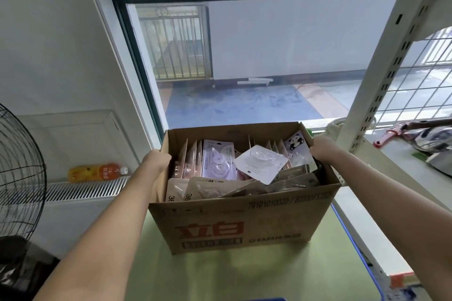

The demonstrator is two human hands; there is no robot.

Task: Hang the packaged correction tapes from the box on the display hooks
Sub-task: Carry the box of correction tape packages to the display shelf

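Note:
An open cardboard box (234, 225) with red print stands on a pale green surface in front of me. It is full of packaged correction tapes (219, 162); several stand upright in rows, and a white pack (260, 162) lies loose on top. One pack at the back right shows a panda (296, 145). My left hand (156, 162) grips the box's left wall near the rim. My right hand (322, 150) grips the right wall at the back corner. No display hooks are visible.
A white slotted shelving upright (381, 76) and wire grid panel (420, 80) rise at right, over a white shelf with clutter (428, 144). A black fan (19, 173) stands at left, by a radiator (73, 190) with an orange bottle (97, 172). A window (244, 56) is behind the box.

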